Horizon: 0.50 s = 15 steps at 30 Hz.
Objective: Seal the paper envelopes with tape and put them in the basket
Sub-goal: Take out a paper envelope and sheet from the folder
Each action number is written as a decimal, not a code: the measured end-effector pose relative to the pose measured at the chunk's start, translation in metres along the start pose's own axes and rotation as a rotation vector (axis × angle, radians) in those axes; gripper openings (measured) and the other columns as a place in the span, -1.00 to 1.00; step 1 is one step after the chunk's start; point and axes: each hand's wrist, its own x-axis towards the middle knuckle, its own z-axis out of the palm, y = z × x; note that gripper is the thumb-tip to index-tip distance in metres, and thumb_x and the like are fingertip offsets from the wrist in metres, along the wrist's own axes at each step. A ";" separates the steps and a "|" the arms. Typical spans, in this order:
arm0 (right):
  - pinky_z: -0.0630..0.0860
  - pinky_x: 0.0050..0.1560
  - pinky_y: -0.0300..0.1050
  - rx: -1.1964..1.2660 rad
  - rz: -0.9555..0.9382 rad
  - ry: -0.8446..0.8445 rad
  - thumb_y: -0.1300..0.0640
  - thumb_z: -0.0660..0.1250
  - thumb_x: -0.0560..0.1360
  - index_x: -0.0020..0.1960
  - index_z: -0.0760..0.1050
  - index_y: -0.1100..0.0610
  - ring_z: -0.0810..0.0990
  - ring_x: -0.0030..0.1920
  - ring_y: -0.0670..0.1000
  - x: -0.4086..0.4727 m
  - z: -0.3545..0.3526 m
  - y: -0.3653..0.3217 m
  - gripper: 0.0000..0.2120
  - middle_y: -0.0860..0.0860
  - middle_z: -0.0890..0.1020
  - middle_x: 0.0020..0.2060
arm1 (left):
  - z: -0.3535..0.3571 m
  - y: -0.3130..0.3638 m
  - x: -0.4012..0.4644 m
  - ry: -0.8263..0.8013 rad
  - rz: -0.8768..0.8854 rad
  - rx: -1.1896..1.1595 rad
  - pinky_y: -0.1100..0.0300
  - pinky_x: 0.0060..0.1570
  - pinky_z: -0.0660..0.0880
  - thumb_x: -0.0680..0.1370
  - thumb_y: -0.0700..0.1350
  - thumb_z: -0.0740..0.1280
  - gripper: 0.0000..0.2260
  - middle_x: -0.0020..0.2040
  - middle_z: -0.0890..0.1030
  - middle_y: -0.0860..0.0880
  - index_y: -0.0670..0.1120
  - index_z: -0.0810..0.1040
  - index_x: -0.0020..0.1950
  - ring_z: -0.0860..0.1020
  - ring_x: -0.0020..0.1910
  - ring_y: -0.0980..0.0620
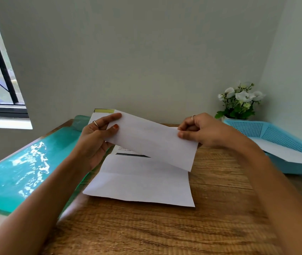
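Left hand (98,134) and right hand (199,131) pinch the envelope (152,142) ends at centre frame; uneven tension could crease it before taping.

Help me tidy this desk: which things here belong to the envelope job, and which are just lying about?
Job: envelope held by left hand and right hand; folded paper; basket.
Lying about: flowers; teal mat.

Wooden table (210,223) — bearing folded paper (139,181), blue basket (282,133), teal sheet (23,172).
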 end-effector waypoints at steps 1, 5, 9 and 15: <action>0.51 -0.36 -0.35 0.036 0.025 -0.011 0.19 0.33 0.52 -0.13 0.51 -0.01 0.59 -0.21 -0.14 0.000 -0.002 0.001 -0.88 -0.04 0.63 -0.19 | 0.000 0.000 0.000 0.006 0.000 -0.007 0.12 0.09 0.50 0.52 -0.37 0.24 -0.75 -0.07 0.67 0.05 -0.11 0.60 0.07 0.55 -0.03 0.04; 0.48 -0.46 -0.33 0.067 0.077 0.066 0.21 0.35 0.51 -0.14 0.52 0.03 0.56 -0.26 -0.11 -0.001 -0.006 0.006 -0.89 0.00 0.59 -0.22 | -0.001 0.002 0.000 -0.066 -0.017 -0.048 0.12 0.08 0.50 0.51 -0.37 0.24 -0.64 -0.03 0.63 -0.06 -0.04 0.53 0.22 0.56 -0.06 0.00; 0.39 -0.56 -0.32 0.206 0.118 0.215 0.15 0.42 0.45 -0.14 0.54 0.14 0.46 -0.42 -0.09 -0.002 -0.008 0.012 -0.92 0.06 0.59 -0.25 | -0.001 0.002 0.000 -0.029 -0.091 -0.065 0.04 0.02 0.53 0.49 -0.34 0.28 -0.62 0.02 0.61 -0.11 -0.01 0.48 0.25 0.58 0.00 -0.08; 0.52 -0.53 -0.27 0.471 0.214 0.181 0.19 0.35 0.49 -0.08 0.50 0.21 0.54 -0.23 0.00 -0.003 -0.008 0.011 -0.92 0.12 0.55 -0.11 | 0.002 -0.003 -0.001 0.086 -0.133 0.085 0.21 -0.24 0.62 0.50 -0.26 0.34 -0.94 -0.23 0.68 -0.07 -0.16 0.57 -0.05 0.66 -0.25 0.02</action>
